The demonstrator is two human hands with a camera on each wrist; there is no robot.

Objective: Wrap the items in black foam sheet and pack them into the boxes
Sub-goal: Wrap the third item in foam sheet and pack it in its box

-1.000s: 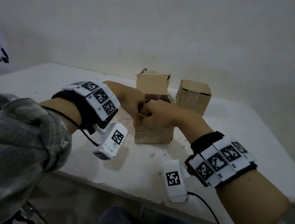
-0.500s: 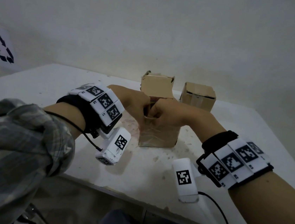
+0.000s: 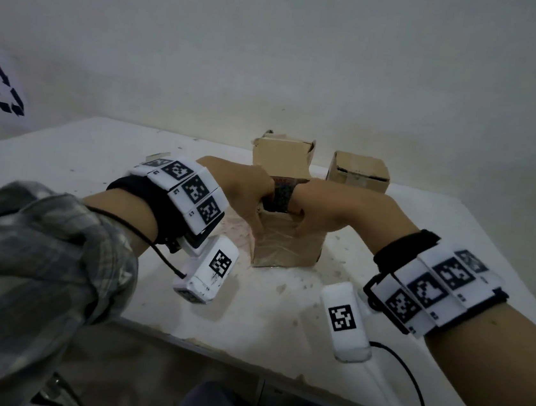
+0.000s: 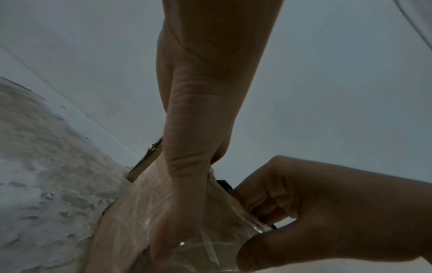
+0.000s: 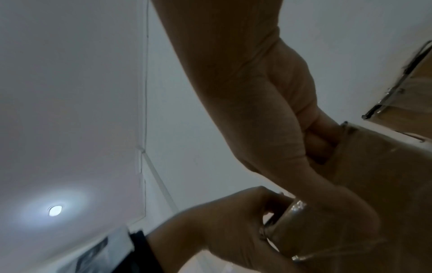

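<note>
A small cardboard box [image 3: 288,247] stands open at the middle of the white table. A dark foam-wrapped bundle [image 3: 281,195] sticks up out of its mouth; a black corner of the bundle [image 4: 224,184] shows in the left wrist view. My left hand [image 3: 253,201] and right hand [image 3: 309,207] flank it. Each hand has its thumb down the box's front wall and its fingers curled over the rim. In the right wrist view the right hand's fingers [image 5: 320,140] hook inside the box wall. What the bundle wraps is hidden.
Behind stand a second cardboard box [image 3: 281,157] with raised flaps and a closed third box [image 3: 358,174] to its right. The table [image 3: 97,163] is scuffed, and its front edge is near my forearms. A white surface with a recycling mark [image 3: 5,92] is far left.
Both hands have spread apart from a close pinch at the box's mouth to its two sides. The dark bundle now shows between them. The view has shifted slightly.
</note>
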